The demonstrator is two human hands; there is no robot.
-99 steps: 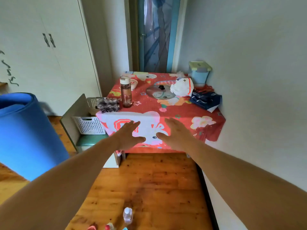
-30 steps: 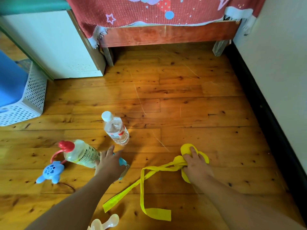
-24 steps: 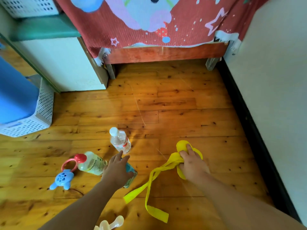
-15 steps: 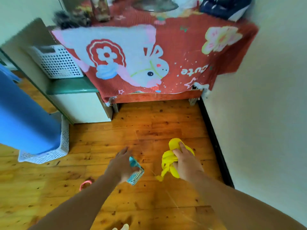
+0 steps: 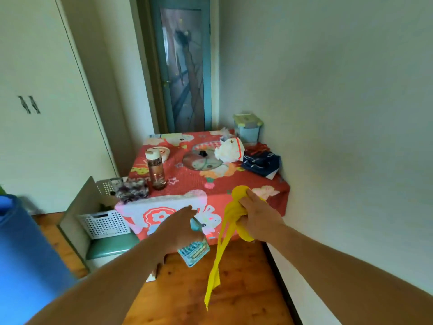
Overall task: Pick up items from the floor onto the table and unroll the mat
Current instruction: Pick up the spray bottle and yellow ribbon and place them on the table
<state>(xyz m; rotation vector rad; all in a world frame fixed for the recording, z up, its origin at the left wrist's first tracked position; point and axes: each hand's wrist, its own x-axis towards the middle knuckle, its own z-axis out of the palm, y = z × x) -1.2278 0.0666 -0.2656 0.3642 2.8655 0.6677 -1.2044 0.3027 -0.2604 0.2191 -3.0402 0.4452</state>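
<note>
The long yellow strip (image 5: 220, 245) looks like thin matt cloth. A printed red cloth (image 5: 187, 184) covers the table; the round lid (image 5: 202, 161) is shiny glass; orange floorboards (image 5: 234, 289) look like varnished wood.

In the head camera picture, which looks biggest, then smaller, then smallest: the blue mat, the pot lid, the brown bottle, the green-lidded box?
1. Blue mat, by far, though it is nearest the camera.
2. Pot lid.
3 and 4. Brown bottle and green-lidded box look alike; the box stands farther back, so I won't rank them.
</note>
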